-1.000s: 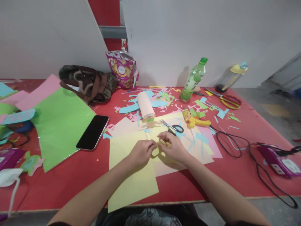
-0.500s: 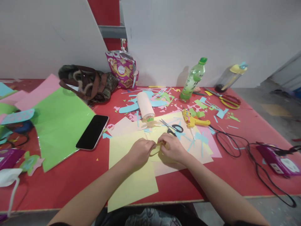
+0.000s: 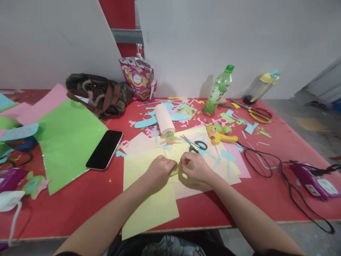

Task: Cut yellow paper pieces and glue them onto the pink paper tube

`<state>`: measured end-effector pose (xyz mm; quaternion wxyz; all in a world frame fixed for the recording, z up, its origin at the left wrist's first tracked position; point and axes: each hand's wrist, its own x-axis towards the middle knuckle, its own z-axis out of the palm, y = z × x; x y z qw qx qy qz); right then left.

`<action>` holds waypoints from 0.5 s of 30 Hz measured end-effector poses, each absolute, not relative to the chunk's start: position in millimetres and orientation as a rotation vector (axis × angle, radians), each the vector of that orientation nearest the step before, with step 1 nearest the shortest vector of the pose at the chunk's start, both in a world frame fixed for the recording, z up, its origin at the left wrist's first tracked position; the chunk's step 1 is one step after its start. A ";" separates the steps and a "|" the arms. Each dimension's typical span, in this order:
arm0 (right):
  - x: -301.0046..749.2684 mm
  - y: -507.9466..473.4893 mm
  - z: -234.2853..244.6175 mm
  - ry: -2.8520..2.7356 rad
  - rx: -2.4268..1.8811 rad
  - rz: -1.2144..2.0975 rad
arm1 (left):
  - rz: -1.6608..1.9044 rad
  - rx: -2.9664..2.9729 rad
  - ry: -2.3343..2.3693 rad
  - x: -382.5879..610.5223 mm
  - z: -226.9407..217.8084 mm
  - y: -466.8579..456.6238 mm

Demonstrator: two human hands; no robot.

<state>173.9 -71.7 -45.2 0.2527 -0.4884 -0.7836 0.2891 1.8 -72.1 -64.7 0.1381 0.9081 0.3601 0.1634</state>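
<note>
My left hand (image 3: 162, 171) is closed, thumb against fingers, on a small yellow paper piece (image 3: 174, 172). Beside it my right hand (image 3: 195, 168) forms a pinch at the near end of that paper; the fingertips hide how much of it they grip. Both hands hover over yellow sheets (image 3: 149, 202) laid on the red table. Just beyond the right hand lie small scissors (image 3: 195, 143) with black handles. A bottle wrapped in pale paper (image 3: 163, 119), with a green cap, lies on its side behind the hands.
To the right are a yellow glue gun (image 3: 221, 137) with its cord, a green bottle (image 3: 220, 89), large scissors (image 3: 257, 113) and a purple box (image 3: 314, 181). A phone (image 3: 104, 149), green sheet (image 3: 69, 142), bag (image 3: 98, 94) and snack packet (image 3: 138, 78) stand left. Paper scraps (image 3: 183, 112) litter the back.
The yellow piece between my hands shows less and is turned differently. My right hand's fingertips have shifted slightly and bent closer together; my left hand has barely moved.
</note>
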 end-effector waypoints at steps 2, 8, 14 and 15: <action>174.1 -72.9 -45.9 -2.155 -1.332 0.721 | 0.476 2.705 1.009 1.9 -62.8 -72.0; 172.4 -77.5 -52.3 -2.264 -1.321 0.464 | 0.534 2.991 0.912 4.7 -61.5 -75.3; 171.3 -78.5 -57.7 -2.325 -1.297 0.307 | 0.573 3.042 0.871 7.1 -67.2 -78.4; 171.4 -78.5 -58.1 -2.332 -1.297 0.294 | 0.575 3.035 0.876 7.1 -67.2 -78.5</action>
